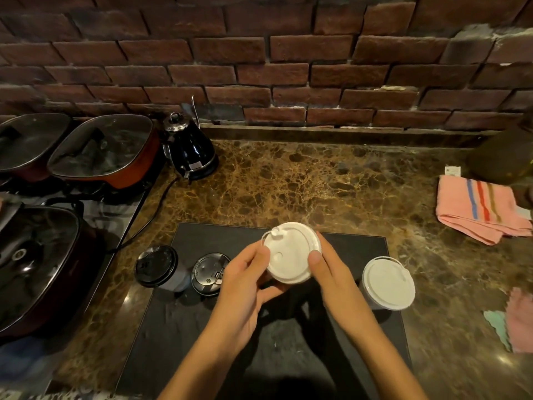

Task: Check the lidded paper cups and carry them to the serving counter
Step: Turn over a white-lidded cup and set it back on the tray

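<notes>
Both hands hold one white-lidded cup (291,252) above the dark mat (259,342): the left hand (245,281) curls around its side and the right hand (326,267) presses a thumb on the lid's rim. A second white-lidded cup (388,282) stands on the mat's right edge, and two black-lidded cups (157,265) (209,274) stand at its left edge, near the kettle (189,148) on the table (331,183).

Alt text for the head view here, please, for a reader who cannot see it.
Both hands, left hand and right hand, hold a white-lidded cup above a dark mat. Another white-lidded cup stands to its right, two black-lidded cups to its left.
</notes>
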{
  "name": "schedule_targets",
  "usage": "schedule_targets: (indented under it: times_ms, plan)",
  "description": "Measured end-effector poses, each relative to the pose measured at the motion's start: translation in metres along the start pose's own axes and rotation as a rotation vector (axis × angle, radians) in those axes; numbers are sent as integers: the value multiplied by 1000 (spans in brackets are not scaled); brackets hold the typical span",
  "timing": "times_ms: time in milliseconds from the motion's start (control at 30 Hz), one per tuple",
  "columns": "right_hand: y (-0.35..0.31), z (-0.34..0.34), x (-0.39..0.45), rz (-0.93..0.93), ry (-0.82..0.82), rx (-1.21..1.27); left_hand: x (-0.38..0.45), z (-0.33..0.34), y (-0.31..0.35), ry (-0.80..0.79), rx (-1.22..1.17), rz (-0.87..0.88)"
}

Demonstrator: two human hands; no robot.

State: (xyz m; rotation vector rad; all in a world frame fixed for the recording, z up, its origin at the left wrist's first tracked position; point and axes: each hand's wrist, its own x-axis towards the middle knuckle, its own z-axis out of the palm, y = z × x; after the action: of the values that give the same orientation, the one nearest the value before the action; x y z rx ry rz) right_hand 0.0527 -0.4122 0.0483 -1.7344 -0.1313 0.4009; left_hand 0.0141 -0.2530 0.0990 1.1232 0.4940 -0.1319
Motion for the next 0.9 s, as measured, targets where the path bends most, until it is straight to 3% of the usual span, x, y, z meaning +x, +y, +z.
schedule_targets:
  times_ms: [133,367,900]
  plan:
    - [10,10,-10,0,17,248,-1,-8,-18,67,62,-39]
    - [41,22,-22,222,70,506,2,-27,-57,149,79,-124]
    - [63,33,-20,254,105,436,19,-46,-85,189,112,-153]
